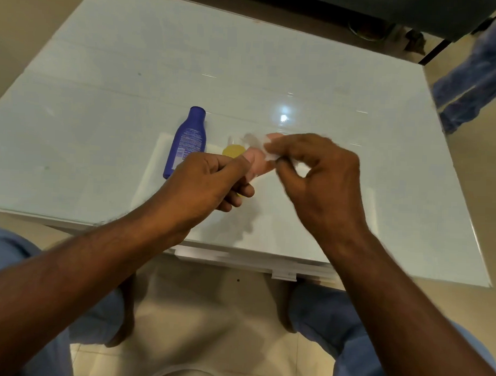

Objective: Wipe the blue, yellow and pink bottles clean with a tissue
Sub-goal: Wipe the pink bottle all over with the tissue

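My left hand point(213, 181) grips the pink bottle point(257, 160), probably light and slick; my right hand point(320, 173) pinches the soft tissue point(263, 147) against it.

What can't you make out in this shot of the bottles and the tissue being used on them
Head view only:
- Yellow bottle: only its top shows; the left hand covers the rest.
- Pink bottle: mostly hidden by both hands and the tissue; its cap is not visible.
- Tissue: blurred by motion of the right hand, so its shape is unclear.
- Blue bottle: label print too small to read.
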`<action>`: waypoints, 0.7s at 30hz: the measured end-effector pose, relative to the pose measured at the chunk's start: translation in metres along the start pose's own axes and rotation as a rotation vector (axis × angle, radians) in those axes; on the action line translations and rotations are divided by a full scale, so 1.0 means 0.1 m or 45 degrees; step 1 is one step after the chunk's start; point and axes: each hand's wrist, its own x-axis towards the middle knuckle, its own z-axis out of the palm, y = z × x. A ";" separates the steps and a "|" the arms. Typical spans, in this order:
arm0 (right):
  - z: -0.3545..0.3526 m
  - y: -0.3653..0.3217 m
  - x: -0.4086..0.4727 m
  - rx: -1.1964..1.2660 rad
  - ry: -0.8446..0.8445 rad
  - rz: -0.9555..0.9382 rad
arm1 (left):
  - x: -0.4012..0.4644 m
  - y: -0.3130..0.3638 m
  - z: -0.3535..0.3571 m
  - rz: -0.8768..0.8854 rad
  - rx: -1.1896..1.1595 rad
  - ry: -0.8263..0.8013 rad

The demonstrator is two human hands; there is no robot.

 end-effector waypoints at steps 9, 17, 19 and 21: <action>0.06 -0.09 -0.10 0.038 -0.276 -0.011 | 0.00 0.01 0.01 0.050 0.094 0.061; 0.02 0.04 0.04 0.058 0.040 0.181 | 0.00 0.06 -0.01 -0.006 0.015 -0.030; 0.06 0.00 -0.02 0.026 -0.035 0.136 | -0.01 0.04 0.01 -0.030 0.054 -0.031; 0.09 -0.04 -0.03 0.007 -0.085 0.092 | -0.02 0.04 0.00 -0.047 0.073 -0.024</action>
